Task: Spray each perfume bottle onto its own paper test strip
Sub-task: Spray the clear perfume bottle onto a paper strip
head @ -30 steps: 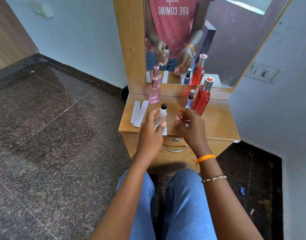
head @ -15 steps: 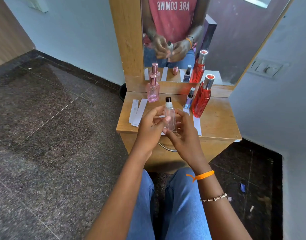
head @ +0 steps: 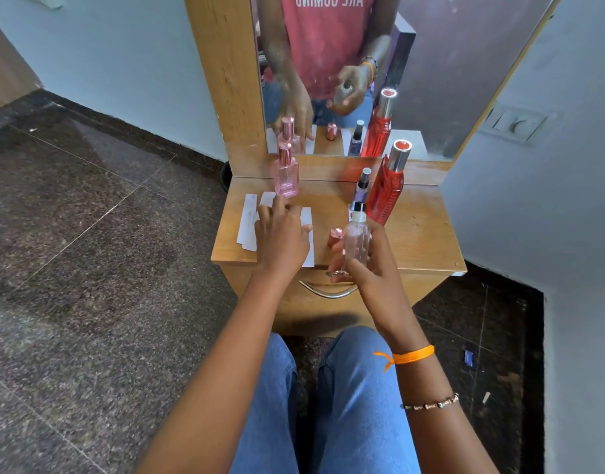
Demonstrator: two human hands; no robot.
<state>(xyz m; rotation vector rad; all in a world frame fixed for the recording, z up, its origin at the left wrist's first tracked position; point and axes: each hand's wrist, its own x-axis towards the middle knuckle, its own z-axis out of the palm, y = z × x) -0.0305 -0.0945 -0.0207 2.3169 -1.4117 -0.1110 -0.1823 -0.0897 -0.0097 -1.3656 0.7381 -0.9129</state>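
Observation:
My right hand (head: 369, 268) grips a clear perfume bottle (head: 356, 236) with a white neck and black nozzle, held upright above the front edge of the wooden dresser top (head: 424, 234). Its rose-gold cap (head: 335, 237) stands on the wood just left of it. My left hand (head: 282, 234) lies spread over white paper strips (head: 248, 222), fingers touching them. A pink square bottle (head: 286, 172) stands behind that hand. A tall red bottle (head: 388, 186) and a small purple bottle (head: 361, 189) stand at the back right.
A mirror (head: 431, 80) rises behind the dresser top and reflects the bottles and my hands. A metal drawer handle (head: 328, 292) curves below the front edge. A wall with a switch plate (head: 514, 123) is close on the right. My knees sit under the dresser.
My left hand let go of the clear bottle and moved left onto the paper strips. My right hand now holds the bottle alone, shifted right. The cap now stands on the wood.

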